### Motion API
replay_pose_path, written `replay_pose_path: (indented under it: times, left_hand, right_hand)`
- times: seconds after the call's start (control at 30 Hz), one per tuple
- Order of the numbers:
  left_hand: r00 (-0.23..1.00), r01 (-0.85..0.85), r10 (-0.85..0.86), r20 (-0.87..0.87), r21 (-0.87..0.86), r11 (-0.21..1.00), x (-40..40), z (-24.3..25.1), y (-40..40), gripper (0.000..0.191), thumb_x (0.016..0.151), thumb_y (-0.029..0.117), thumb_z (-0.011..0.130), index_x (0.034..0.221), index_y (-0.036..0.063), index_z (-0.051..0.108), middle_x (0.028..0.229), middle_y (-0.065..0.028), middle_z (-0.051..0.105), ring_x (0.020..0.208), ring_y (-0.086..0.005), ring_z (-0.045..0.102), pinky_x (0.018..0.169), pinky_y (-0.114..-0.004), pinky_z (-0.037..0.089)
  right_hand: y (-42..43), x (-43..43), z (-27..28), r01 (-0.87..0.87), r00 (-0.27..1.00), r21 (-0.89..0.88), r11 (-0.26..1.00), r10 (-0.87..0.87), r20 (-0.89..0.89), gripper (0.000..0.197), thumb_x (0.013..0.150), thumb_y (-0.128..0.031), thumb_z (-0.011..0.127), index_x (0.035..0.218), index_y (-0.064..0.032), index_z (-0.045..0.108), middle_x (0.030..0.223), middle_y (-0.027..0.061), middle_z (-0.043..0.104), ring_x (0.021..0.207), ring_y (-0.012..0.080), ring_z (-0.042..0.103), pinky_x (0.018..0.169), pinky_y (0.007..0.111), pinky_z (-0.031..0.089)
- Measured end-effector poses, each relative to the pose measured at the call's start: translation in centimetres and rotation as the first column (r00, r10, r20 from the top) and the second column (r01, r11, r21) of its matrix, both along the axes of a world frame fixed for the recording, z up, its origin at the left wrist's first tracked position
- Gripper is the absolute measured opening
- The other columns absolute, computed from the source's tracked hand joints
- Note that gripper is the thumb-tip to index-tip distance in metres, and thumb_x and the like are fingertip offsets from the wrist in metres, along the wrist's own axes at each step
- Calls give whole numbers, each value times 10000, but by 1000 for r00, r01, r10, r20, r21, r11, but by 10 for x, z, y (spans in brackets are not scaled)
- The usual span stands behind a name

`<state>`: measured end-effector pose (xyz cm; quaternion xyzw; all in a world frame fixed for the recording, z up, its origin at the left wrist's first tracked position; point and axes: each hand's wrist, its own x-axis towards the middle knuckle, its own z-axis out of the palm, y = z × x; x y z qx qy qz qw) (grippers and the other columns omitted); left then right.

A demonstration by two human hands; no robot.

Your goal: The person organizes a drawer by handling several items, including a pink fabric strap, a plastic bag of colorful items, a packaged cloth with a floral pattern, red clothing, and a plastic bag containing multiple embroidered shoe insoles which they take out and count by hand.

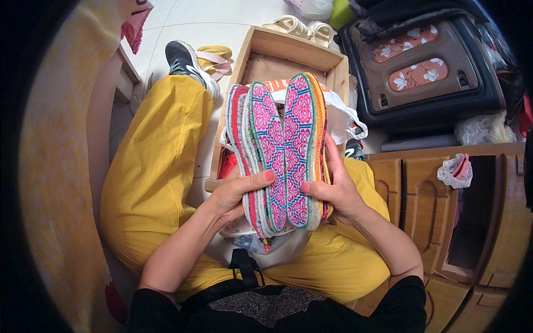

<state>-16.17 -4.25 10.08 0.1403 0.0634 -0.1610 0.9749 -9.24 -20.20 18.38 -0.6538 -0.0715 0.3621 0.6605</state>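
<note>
Two stacks of embroidered shoe insoles are held up side by side over my lap. My left hand [233,195] is closed around the lower part of the left stack of insoles [266,137], thumb on top. My right hand [339,189] grips the right stack of insoles [300,145] in the same way. Both top insoles show pink flowers, blue lines and green edging; under them are red, white and orange edges. Behind the stacks, a white and orange plastic bag [343,118] lies in a wooden drawer [293,45]. Part of the drawer is hidden by the insoles.
A dark case with floral panels [418,77] stands at the upper right. Below it is a wooden cabinet [429,204] with an opening. Cream sandals [291,26] sit behind the drawer. Yellow fabric [62,166] hangs at the left. A clear plastic bag [279,245] lies between my legs.
</note>
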Motion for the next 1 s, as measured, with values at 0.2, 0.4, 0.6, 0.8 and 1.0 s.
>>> replay_pose_path:
  times: [0.2, 0.4, 0.6, 0.8, 1.0]
  left_hand:
    - [1000, 15, -15, -7, -36, 999, 0, -1, -1, 570, 785, 87, 652, 1270, 7, 364, 1177, -145, 521, 1056, -243, 544, 915, -401, 460]
    - [1000, 7, -8, 9, 149, 989, 1, 2, -6, 580, 771, 92, 670, 1265, 20, 374, 1165, -125, 529, 1039, -216, 552, 889, -372, 472]
    - [999, -36, 37, 2, 288, 957, 0, 8, -14, 633, 731, 125, 720, 1261, 50, 383, 1150, -76, 541, 1045, -185, 541, 893, -339, 452]
    - [998, -65, 57, 34, 316, 947, 0, 8, -11, 612, 753, 166, 708, 1258, 45, 386, 1153, -75, 539, 1058, -182, 530, 901, -330, 440]
    - [1000, -19, 20, -5, 241, 970, -1, 5, -8, 642, 769, 207, 693, 1280, 36, 344, 1176, -93, 520, 1075, -194, 522, 903, -345, 450]
  right_hand:
    - [-3, 0, 3, 3, 998, 15, 1000, -2, -61, 948, 639, -22, 660, 1397, -66, 93, 1362, 91, 286, 1250, 194, 314, 1031, 321, 249]
    - [3, -3, -7, -61, 997, -34, 998, 63, 47, 1009, 648, -66, 739, 1397, -56, 64, 1352, 109, 295, 1226, 200, 346, 1013, 337, 293]
    - [5, -9, -28, -115, 983, -41, 992, 120, 139, 1080, 629, -92, 788, 1397, -48, 30, 1373, 128, 261, 1253, 212, 307, 1031, 347, 272]
    - [8, -9, -25, -121, 967, -70, 990, 134, 216, 1053, 629, -69, 760, 1396, -43, 38, 1366, 133, 267, 1253, 211, 306, 1032, 342, 264]
    - [5, -3, -15, -64, 994, -50, 997, 68, 88, 1007, 637, -34, 700, 1405, -87, 52, 1338, 109, 310, 1217, 208, 359, 1000, 340, 314]
